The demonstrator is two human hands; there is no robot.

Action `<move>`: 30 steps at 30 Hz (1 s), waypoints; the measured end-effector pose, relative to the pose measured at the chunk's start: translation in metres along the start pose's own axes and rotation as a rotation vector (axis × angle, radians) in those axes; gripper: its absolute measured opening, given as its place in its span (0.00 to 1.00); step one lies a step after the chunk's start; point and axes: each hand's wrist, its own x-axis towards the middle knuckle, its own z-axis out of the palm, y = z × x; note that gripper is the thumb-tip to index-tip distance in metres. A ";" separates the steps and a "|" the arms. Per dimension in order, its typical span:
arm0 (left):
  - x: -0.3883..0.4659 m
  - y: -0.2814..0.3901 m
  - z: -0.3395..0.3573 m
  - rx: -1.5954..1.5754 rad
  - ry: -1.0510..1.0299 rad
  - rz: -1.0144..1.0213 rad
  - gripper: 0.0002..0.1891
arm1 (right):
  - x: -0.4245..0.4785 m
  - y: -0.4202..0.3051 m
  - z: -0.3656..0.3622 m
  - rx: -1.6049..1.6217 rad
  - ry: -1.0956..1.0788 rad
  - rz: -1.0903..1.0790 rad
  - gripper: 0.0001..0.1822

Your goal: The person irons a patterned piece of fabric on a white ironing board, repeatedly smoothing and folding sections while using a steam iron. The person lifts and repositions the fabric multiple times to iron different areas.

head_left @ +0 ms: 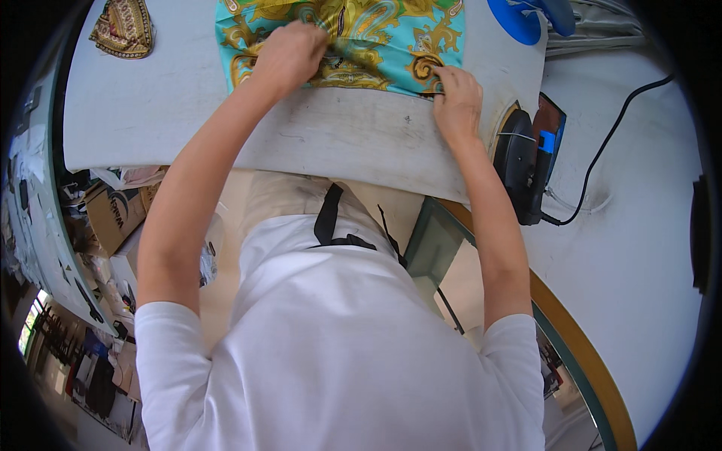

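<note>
A turquoise and gold patterned satiny cloth (389, 34) lies on the pale covered table (361, 135), its top cut off by the picture's edge. My left hand (294, 53) is over the cloth's left middle, fingers bent down onto it; the fabric is rumpled beside them, and whether they pinch it is hidden. At the cloth's near right corner, my right hand (459, 98) has its thumb and fingertips on the edge, pinching it. To the right of that hand, a black electric iron (513, 163) rests at the table's side.
A small folded brown patterned cloth (123, 28) lies at the far left. A blue plastic object (522, 20) stands at the top right, near grey fabric (598, 28). The iron's black cord (598, 135) curves over the white right surface. A cardboard box (115, 217) sits below the table's left end.
</note>
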 end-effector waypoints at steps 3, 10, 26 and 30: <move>0.019 0.002 0.003 -0.061 0.178 -0.242 0.11 | -0.003 0.001 0.009 0.035 0.025 0.168 0.21; -0.037 0.035 0.000 -0.040 0.502 0.247 0.17 | -0.013 -0.052 -0.014 0.220 0.141 -0.047 0.15; -0.031 0.024 0.024 -0.131 -0.089 -0.234 0.10 | 0.026 -0.085 0.023 0.261 -0.167 0.094 0.13; -0.045 0.023 0.005 -0.060 0.003 -0.132 0.10 | 0.021 -0.072 0.013 0.326 0.046 0.090 0.14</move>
